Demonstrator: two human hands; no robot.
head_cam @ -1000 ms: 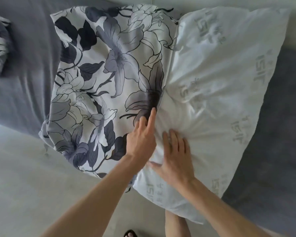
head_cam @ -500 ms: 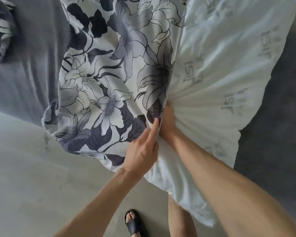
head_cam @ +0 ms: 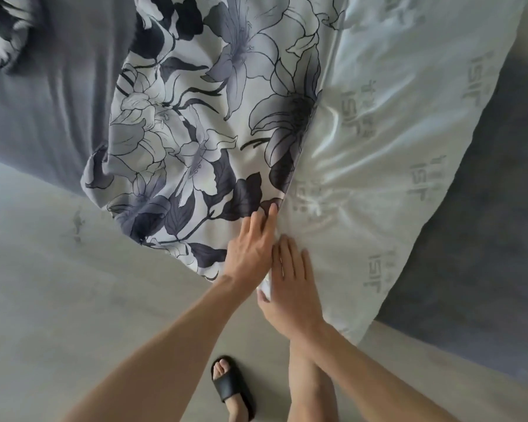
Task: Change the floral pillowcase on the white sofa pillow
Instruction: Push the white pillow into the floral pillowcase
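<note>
Grey sofa (head_cam: 58, 95) under everything. White pillow (head_cam: 393, 166) lying across it, floral pillowcase (head_cam: 201, 123) covering its left half. Left hand (head_cam: 252, 254) at the pillowcase's open edge, fingers straight, resting on the fabric. Right hand (head_cam: 293, 287) just beside, flat on the pillow, fingers apart. Black sandal (head_cam: 232, 388) below on the floor (head_cam: 73, 300).
</note>
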